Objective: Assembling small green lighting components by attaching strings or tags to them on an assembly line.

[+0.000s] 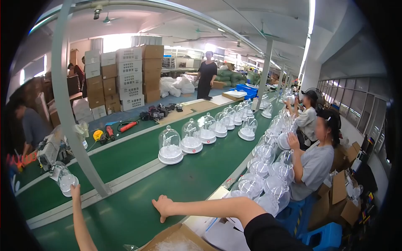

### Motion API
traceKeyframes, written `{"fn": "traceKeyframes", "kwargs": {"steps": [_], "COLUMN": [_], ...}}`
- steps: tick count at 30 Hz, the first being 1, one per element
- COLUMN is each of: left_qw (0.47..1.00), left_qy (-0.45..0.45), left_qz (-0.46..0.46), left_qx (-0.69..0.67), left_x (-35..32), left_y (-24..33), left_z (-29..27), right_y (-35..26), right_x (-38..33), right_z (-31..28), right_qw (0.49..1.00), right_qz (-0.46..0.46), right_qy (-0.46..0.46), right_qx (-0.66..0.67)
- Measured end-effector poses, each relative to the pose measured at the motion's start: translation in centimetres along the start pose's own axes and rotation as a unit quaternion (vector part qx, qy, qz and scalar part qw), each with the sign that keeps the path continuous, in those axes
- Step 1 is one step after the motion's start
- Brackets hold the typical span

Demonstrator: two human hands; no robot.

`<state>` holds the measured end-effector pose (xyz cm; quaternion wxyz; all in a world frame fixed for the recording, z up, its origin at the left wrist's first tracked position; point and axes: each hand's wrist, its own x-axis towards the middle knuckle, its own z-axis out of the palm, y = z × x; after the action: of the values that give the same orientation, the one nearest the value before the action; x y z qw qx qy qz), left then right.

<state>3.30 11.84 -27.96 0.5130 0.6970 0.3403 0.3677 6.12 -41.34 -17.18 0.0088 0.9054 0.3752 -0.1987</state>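
Note:
My left hand point(75, 190) reaches far out to the left and grips a clear plastic dome point(65, 179) by its white base. The dome is tilted and sits just left of a slanted grey metal post point(79, 138). My right hand point(163, 207) rests fingertips-down on the green conveyor belt point(138, 201) and holds nothing; its forearm comes in from a black sleeve at the lower right. The nearest standing dome point(170, 146) is further up the belt, apart from both hands.
A row of clear domes on white bases point(217, 123) runs up the belt, and more domes point(268, 175) crowd its right edge. Two seated people point(314, 159) work on the right. An open cardboard box point(176, 240) lies below my right hand. Tools point(121, 127) and stacked cartons point(125, 75) are on the far side.

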Motion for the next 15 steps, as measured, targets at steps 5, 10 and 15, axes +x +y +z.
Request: {"fn": "traceKeyframes", "kwargs": {"steps": [5,10,15], "left_qw": [0.992,0.953,0.878], "left_qy": [-0.067,-0.29,-0.414], "left_qz": [0.052,0.084,0.216], "left_qx": [0.098,-0.006,0.107], "left_x": [-7.5,-24.4,-37.0], "left_y": [4.6,15.0,22.2], "left_z": [3.1,3.6,3.9], "right_y": [1.5,0.7,-0.6], "right_x": [-0.4,0.0,2.3], "right_z": [-0.2,-0.4,0.5], "right_qw": [0.999,0.999,0.996], "right_qz": [0.021,0.012,-0.008], "right_qy": [-0.02,-0.019,-0.052], "right_qx": [0.017,-0.039,-0.067]}}
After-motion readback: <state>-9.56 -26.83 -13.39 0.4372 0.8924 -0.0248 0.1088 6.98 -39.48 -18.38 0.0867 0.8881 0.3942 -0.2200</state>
